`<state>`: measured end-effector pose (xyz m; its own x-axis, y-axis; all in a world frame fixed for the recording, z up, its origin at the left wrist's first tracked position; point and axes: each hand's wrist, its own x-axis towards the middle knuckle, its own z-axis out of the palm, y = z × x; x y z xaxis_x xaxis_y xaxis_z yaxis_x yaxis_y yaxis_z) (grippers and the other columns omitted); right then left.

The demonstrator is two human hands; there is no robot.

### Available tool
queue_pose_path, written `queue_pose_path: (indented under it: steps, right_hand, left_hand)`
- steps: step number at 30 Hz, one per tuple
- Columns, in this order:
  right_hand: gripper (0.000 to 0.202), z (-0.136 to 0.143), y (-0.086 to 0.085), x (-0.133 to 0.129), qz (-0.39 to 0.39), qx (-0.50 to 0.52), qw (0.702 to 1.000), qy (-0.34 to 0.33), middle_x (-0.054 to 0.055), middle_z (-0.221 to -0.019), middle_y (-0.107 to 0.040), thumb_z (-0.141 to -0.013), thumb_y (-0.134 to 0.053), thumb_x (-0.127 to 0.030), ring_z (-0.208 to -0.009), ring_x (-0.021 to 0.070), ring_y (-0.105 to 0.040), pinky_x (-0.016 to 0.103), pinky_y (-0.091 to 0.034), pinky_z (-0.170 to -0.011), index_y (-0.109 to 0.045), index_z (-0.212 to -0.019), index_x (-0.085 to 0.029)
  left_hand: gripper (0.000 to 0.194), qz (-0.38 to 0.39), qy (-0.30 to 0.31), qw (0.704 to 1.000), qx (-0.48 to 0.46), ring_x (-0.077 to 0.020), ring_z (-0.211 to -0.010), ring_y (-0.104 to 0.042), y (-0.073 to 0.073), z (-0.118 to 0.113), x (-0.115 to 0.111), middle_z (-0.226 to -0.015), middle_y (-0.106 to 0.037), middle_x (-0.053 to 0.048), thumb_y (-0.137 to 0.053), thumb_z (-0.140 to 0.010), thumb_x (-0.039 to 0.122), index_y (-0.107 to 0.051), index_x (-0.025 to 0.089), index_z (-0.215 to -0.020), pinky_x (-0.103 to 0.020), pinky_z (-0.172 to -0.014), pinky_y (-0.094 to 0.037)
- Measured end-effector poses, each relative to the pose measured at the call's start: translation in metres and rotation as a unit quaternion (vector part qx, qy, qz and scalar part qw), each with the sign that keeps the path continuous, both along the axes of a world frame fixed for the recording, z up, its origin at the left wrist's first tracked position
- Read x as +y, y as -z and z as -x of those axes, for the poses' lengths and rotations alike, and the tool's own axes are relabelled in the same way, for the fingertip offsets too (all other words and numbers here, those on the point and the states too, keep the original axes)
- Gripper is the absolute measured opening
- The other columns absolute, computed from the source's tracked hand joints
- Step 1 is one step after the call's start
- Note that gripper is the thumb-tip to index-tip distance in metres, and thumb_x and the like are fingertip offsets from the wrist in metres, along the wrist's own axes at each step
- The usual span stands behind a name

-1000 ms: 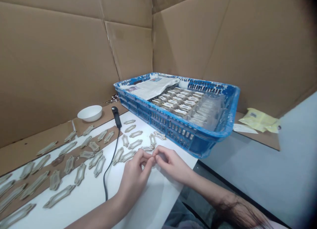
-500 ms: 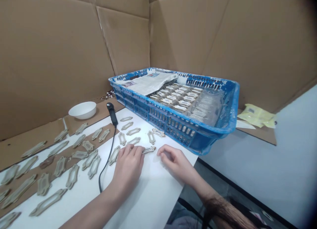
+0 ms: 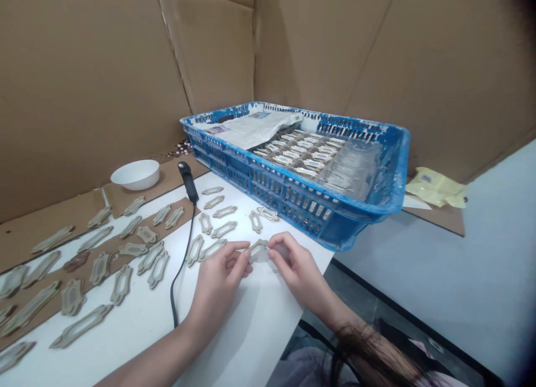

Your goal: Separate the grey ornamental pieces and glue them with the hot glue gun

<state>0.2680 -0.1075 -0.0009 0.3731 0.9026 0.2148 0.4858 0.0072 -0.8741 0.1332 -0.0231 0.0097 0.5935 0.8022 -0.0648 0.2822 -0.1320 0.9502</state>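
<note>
Between my two hands, just above the white tabletop (image 3: pixel 234 331), is a small metal label frame (image 3: pixel 257 247) with an oblong opening and shaped ends. My left hand (image 3: pixel 224 270) pinches its left end between thumb and fingers. At the other end, my right hand (image 3: pixel 295 264) is closed on the tip with thumb and forefinger. A patterned label frame (image 3: pixel 267 214) with a light outline lies beyond my hands, near the blue crate. Beside it is a plain label frame (image 3: pixel 255 222), and several more lie to the left.
A blue plastic crate (image 3: pixel 268 180) stands at the back right, holding rows of label frames (image 3: pixel 310 152), a white plastic bag (image 3: pixel 251 131) and clear plastic trays (image 3: pixel 354 169). Left of it are a black corded device (image 3: pixel 188 183) and a white bowl (image 3: pixel 136 176). Cardboard walls (image 3: pixel 326 52) rise behind.
The label frame has turned in my left hand, and my right hand has moved in to grip its other end. The view has shifted slightly.
</note>
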Motion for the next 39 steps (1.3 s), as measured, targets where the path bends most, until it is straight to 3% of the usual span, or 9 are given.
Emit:
queue_pose_path:
  steps: [5, 11, 18, 26, 32, 36, 39]
  right_hand:
    - [0.010, 0.004, 0.001, 0.001, -0.029, -0.041, 0.999, -0.003, 0.002, -0.083, -0.053, -0.085, -0.038, -0.019, -0.076, 0.0119, -0.049, 0.022, -0.037, -0.067, -0.047, -0.089, -0.019]
    - [0.013, 0.008, -0.001, 0.004, -0.050, -0.088, 0.995, -0.013, 0.004, -0.082, -0.051, -0.085, -0.036, -0.015, -0.078, 0.0132, -0.049, 0.024, -0.038, -0.072, -0.048, -0.085, -0.020]
    - [0.011, 0.011, 0.003, 0.007, -0.038, -0.126, 0.991, 0.008, 0.004, -0.082, -0.050, -0.086, -0.035, -0.018, -0.077, 0.0141, -0.050, 0.026, -0.039, -0.070, -0.046, -0.087, -0.020]
    - [0.004, 0.010, 0.001, 0.008, -0.027, -0.113, 0.992, 0.045, 0.001, -0.076, -0.051, -0.082, -0.044, -0.023, -0.067, 0.0124, -0.049, 0.024, -0.038, -0.061, -0.041, -0.080, -0.020]
    - [0.016, 0.002, -0.005, 0.006, -0.024, -0.011, 0.996, 0.084, -0.001, -0.068, -0.049, -0.075, -0.054, -0.032, -0.058, 0.0100, -0.044, 0.021, -0.035, -0.053, -0.044, -0.073, -0.020]
    - [0.020, -0.012, -0.005, 0.005, -0.013, 0.104, 0.992, 0.069, -0.003, -0.061, -0.044, -0.070, -0.059, -0.032, -0.055, 0.0084, -0.041, 0.020, -0.032, -0.051, -0.045, -0.069, -0.018]
    - [0.024, -0.019, -0.002, 0.005, 0.006, 0.253, 0.967, 0.023, -0.008, -0.049, -0.036, -0.071, -0.058, -0.035, -0.041, 0.0053, -0.030, 0.019, -0.023, -0.042, -0.041, -0.072, -0.018]
  left_hand:
    - [0.031, 0.021, 0.009, 1.000, -0.016, -0.0151, -0.069, -0.063, 0.000, 0.000, -0.001, -0.075, -0.067, -0.004, -0.050, -0.077, 0.035, -0.057, 0.014, -0.097, -0.026, -0.067, -0.049]
    - [0.031, 0.015, 0.029, 0.999, -0.032, -0.0168, -0.074, -0.064, -0.001, -0.001, -0.002, -0.081, -0.067, -0.006, -0.048, -0.078, 0.033, -0.057, 0.013, -0.100, -0.030, -0.071, -0.051]
    - [0.027, -0.026, 0.039, 0.999, -0.028, -0.0156, -0.075, -0.063, 0.001, 0.002, -0.002, -0.081, -0.066, -0.004, -0.046, -0.080, 0.031, -0.056, 0.017, -0.100, -0.028, -0.071, -0.050]
    - [0.025, -0.020, 0.041, 0.998, -0.037, -0.0145, -0.075, -0.062, 0.002, 0.003, -0.003, -0.083, -0.065, -0.004, -0.045, -0.081, 0.031, -0.055, 0.017, -0.100, -0.026, -0.071, -0.049]
    - [0.026, -0.009, 0.038, 0.998, -0.043, -0.0146, -0.074, -0.061, 0.003, 0.002, 0.000, -0.079, -0.063, -0.002, -0.042, -0.081, 0.030, -0.054, 0.018, -0.101, -0.026, -0.070, -0.046]
    - [0.024, -0.101, 0.030, 0.994, 0.033, -0.0153, -0.068, -0.058, 0.002, 0.002, 0.003, -0.074, -0.063, -0.002, -0.040, -0.082, 0.031, -0.059, 0.019, -0.092, -0.025, -0.063, -0.042]
    - [0.022, -0.189, 0.046, 0.976, 0.097, -0.0159, -0.071, -0.055, 0.002, 0.001, 0.002, -0.081, -0.062, -0.002, -0.040, -0.082, 0.028, -0.057, 0.020, -0.094, -0.026, -0.066, -0.042]
